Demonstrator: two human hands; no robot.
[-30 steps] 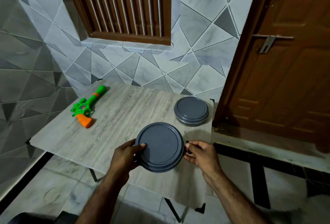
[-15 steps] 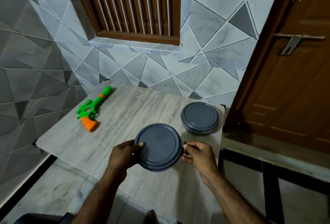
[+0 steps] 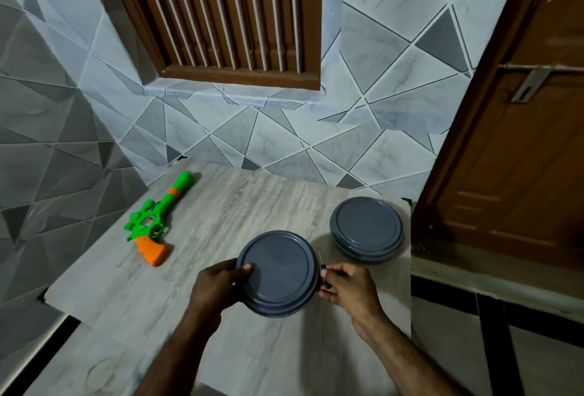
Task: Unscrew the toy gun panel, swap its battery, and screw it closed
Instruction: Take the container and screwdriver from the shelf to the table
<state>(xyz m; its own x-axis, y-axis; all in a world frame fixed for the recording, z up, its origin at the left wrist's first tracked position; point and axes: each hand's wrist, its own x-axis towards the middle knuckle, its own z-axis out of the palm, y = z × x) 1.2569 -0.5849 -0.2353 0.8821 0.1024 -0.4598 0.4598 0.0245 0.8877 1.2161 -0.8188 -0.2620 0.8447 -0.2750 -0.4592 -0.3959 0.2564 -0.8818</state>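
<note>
We hold a round, dark grey plastic container (image 3: 278, 272) with its lid on just above the pale wood-grain desk (image 3: 221, 206), near its front middle. Our left hand (image 3: 215, 285) clasps the container's left rim, thumb laid over the edge of the lid and fingers curled beneath. Our right hand (image 3: 347, 285) is at the right rim, its fingers closed around a small screwdriver with a dark handle and thin metal shaft (image 3: 321, 264), whose tip points away from us just beside the container; we cannot tell whether that hand also presses on the container's wall. A second round dark grey lidded container (image 3: 366, 230) rests on the desk at the far right, apart from the first. Both lids are shut, so whatever is inside either one is hidden from us. The green plastic toy gun with an orange handle and an orange band on its barrel (image 3: 155, 225) lies flat on the left part of the desk, well apart from both hands, barrel pointing toward the grey tiled wall (image 3: 284, 143). Its battery panel and screws are too small for us to make out. The screwdriver's handle is mostly covered by our fingers, and the desk's near edge is cut off at the bottom.
</note>
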